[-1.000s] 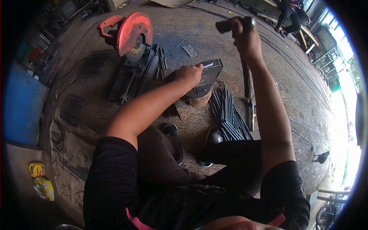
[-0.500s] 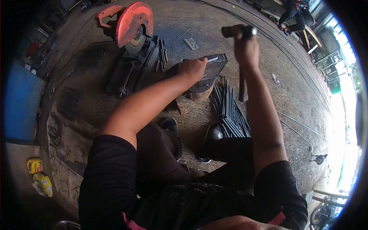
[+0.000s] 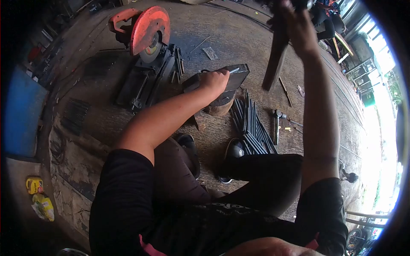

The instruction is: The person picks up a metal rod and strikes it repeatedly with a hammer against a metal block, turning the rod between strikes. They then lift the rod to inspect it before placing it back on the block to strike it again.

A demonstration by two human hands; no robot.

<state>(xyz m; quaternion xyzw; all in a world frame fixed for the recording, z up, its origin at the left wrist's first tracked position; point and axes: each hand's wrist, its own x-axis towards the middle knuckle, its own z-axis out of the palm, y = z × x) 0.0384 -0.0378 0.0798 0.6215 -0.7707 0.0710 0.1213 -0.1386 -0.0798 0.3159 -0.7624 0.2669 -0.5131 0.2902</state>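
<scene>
My left hand (image 3: pixel 213 82) is closed around a short metal rod (image 3: pixel 234 70), whose bright end lies over a dark metal block (image 3: pixel 240 77). That block rests on a round wooden stump (image 3: pixel 220 107) in front of my feet. Raised high on the right, my right hand (image 3: pixel 301 34) grips a hammer (image 3: pixel 275 64); its handle slants down and its head is partly cut off by the top edge of the view. Several cut metal rods (image 3: pixel 252 123) lie in a pile just right of the stump.
A red cut-off saw (image 3: pixel 149 32) stands to the left of the block. A hammer-like tool (image 3: pixel 277 126) lies right of the rod pile. Yellow containers (image 3: pixel 35 185) are at far left. Another person (image 3: pixel 326 21) sits at the upper right; long rods run along the floor.
My right hand has lifted the hammer up and to the right, towards the top edge. My left hand stays on the rod at the block. The view has shifted slightly.
</scene>
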